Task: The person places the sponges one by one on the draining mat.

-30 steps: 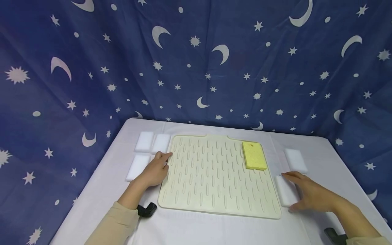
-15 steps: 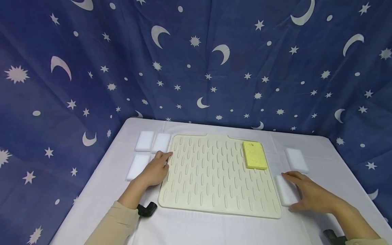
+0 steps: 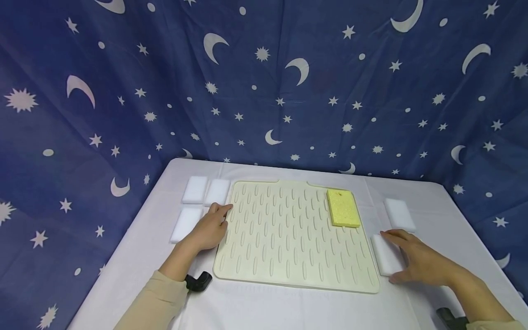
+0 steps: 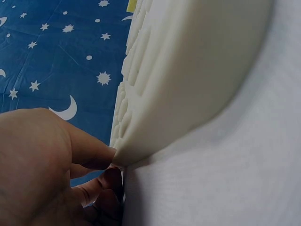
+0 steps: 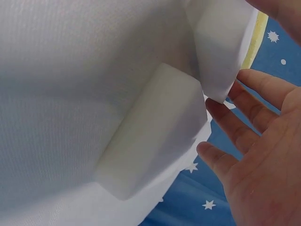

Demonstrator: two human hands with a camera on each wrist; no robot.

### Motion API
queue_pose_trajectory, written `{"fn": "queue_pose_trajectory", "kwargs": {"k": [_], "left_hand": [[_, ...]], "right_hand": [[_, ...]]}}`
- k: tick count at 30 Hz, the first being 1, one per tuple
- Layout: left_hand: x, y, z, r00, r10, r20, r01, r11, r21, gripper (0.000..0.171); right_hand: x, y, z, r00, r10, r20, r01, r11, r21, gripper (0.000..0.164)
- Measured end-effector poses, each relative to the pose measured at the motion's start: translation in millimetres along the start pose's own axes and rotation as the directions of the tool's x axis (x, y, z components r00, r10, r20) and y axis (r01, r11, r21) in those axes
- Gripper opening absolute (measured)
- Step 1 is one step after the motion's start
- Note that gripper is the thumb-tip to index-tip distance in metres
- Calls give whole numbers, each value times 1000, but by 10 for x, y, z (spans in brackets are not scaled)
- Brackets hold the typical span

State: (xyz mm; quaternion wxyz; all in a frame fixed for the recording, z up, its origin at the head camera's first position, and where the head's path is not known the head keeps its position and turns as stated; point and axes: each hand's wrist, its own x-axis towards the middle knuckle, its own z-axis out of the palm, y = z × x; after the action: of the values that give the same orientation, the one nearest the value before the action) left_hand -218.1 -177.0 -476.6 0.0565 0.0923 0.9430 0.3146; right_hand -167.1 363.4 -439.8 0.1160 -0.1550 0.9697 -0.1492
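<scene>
Around white block [image 3: 387,255], curved right hand [image 3: 424,261]

No text, label, brand or number can be read in any view. On the blue cloth [image 3: 268,107], seen toward 12 o'clock in the head view, only printed moons [image 3: 303,71], stars [image 3: 262,54] and dots [image 3: 254,87] are found. At the yellow sponge's [image 3: 344,210] 12 o'clock end, a small dark mark [image 3: 340,194] is noticed, too small to be read.
</scene>
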Motion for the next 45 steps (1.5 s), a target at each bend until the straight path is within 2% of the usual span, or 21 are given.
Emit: {"fn": "queue_pose_trajectory", "kwargs": {"k": [11, 32, 45], "left_hand": [[7, 25, -21, 1000, -7, 6, 7, 1000, 3, 50], [3, 26, -42, 1000, -4, 6, 4, 1000, -6, 50], [-2, 35, -29, 1000, -6, 10, 6, 1000, -5, 50]], "right_hand": [[1, -10, -50, 1000, 13, -2, -13, 1000, -21, 117], [50, -95, -113, 999, -37, -28, 37, 999, -9, 113], [110, -209, -69, 1000, -15, 8, 15, 1000, 25, 111]]}}
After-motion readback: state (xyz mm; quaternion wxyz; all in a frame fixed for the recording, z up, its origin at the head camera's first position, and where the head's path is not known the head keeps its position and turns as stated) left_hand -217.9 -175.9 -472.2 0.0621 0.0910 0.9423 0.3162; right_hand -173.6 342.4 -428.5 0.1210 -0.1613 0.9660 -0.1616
